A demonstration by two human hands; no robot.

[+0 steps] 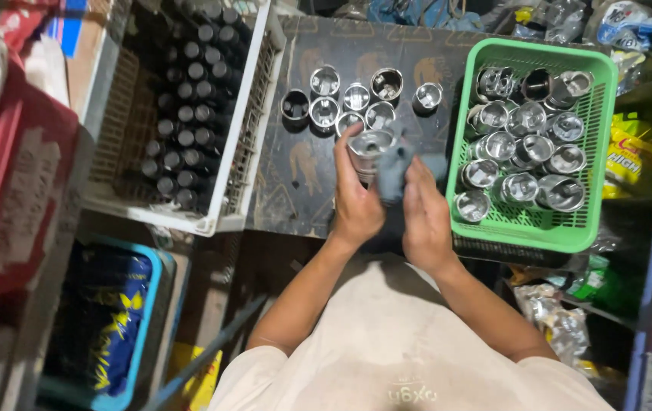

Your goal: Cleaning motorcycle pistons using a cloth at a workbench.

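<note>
Head view: piston (369,146) in left hand (356,202), cloth (393,175) in right hand (423,217).

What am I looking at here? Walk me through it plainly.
There is one picture, taken by a camera worn on a person's head, looking down at their own two bare hands. The left hand grips a shiny metal cup-shaped part. The right hand presses a grey cloth against it. Beyond, more such parts stand on a dark board. To the right, a green basket holds many more. To the left, a white crate holds dark cylinders.
</note>
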